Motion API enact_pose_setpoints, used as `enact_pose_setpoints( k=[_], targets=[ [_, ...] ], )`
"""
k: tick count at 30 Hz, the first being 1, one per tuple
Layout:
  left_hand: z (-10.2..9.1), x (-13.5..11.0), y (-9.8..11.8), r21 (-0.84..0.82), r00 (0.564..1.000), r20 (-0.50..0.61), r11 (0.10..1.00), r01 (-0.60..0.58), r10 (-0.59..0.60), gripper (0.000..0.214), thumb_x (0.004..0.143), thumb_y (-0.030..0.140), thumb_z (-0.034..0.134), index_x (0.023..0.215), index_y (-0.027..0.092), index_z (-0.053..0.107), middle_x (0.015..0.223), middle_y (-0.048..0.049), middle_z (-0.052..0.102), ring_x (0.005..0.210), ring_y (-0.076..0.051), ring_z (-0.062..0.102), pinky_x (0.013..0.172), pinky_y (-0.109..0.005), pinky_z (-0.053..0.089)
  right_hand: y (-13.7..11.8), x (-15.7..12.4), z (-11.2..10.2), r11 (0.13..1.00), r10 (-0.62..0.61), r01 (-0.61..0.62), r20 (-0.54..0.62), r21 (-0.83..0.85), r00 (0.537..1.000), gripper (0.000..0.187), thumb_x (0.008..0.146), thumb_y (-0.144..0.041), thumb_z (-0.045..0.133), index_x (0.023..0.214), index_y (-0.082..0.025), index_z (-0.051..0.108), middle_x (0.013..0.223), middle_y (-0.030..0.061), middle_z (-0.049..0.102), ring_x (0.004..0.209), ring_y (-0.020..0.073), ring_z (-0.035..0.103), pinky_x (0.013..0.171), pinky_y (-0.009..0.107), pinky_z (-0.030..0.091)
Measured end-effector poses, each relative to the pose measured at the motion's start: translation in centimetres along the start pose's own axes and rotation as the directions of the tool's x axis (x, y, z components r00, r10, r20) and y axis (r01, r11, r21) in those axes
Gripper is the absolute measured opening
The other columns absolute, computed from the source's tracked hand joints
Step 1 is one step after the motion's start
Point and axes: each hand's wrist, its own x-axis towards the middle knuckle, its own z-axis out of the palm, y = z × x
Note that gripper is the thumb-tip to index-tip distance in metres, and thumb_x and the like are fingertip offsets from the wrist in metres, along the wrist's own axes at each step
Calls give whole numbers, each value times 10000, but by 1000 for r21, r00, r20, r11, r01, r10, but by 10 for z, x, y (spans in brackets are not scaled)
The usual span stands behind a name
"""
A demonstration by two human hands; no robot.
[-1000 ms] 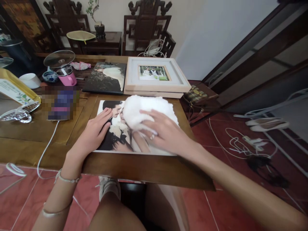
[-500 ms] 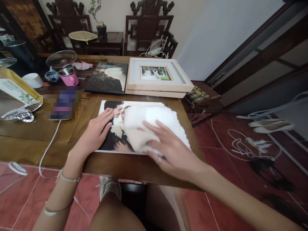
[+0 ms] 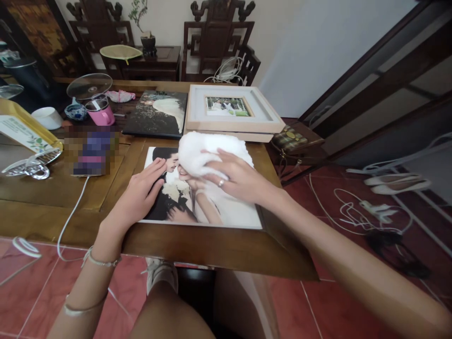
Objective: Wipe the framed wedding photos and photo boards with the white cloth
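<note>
- Since half a second ago the right hand (image 3: 240, 181) has carried the cloth (image 3: 199, 150) from the near right part of the photo (image 3: 233, 214) up to its far edge, so the lower right of the picture now lies uncovered.
- Right hand grip: the fingers are laid over the white, fluffy cloth and bent around it, with the thumb against its near side, holding it bunched and pressed down on the photo. A ring shows on one finger.
- The cloth sits on the photo's far middle part, over the top of the pictured heads, and its far side reaches just up to the frame (image 3: 231, 110).
- The left hand (image 3: 141, 193) has stayed where it was: flat on the photo's left part, palm down, fingers straight and close together, grasping nothing. Two bracelets are on that wrist.
- The photo, a large unframed print of a couple, lies flat on the table (image 3: 197, 247), close to its near edge and in front of the person's knees.
- Beyond it lie the pale wooden frame with a small picture, and left of that a dark print (image 3: 155, 115).
- Further left stand a pink mug (image 3: 100, 113) and a small fan (image 3: 88, 85).
- A white cable (image 3: 70, 214) runs off the table's near edge to the left of the left arm.
- Right of the table, a bag (image 3: 293, 137) rests on a low stand above the red tile floor.
</note>
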Motion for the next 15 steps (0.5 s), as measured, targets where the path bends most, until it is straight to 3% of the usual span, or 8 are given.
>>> enact_pose_setpoints(
  k=[3, 7, 11, 15],
  targets=[
    [0, 0, 0, -9, 1000, 3, 1000, -5, 5, 503, 1029, 351, 335, 1460, 133, 475, 1548, -117, 429, 1470, -230, 339, 1211, -453, 282, 4, 11, 13, 996, 65, -70, -90, -55, 994, 271, 987, -267, 462, 1088, -178, 696, 1204, 128, 714, 1367, 329, 475, 1124, 620, 336],
    [0, -1, -2, -4, 1000, -1, 1000, -4, 4, 501, 1027, 349, 333, 1463, 146, 472, 1554, -113, 423, 1471, -240, 335, 1211, -465, 279, -23, -5, 23, 997, 36, -42, -97, -65, 995, 256, 924, -189, 490, 1054, -183, 711, 1237, 131, 699, 1408, 349, 411, 1123, 646, 318],
    [1, -1, -4, 10, 1000, 10, 1000, -4, 4, 506, 1019, 322, 334, 1469, 128, 461, 1561, -121, 411, 1476, -238, 325, 1218, -460, 262, -69, -38, 19, 999, -47, 48, -37, 1, 998, 272, 912, -151, 492, 1061, -202, 713, 1424, 106, 579, 1443, 330, 348, 1154, 628, 301],
    [0, -1, -4, -4, 1000, 16, 1000, -1, 1, 506, 1008, 296, 332, 1476, 146, 454, 1566, -115, 405, 1477, -247, 321, 1214, -477, 266, -97, -55, 2, 992, -108, 97, 132, 83, 985, 261, 910, -137, 505, 1076, -184, 701, 1476, 78, 527, 1449, 294, 342, 1178, 573, 312]
  ],
)
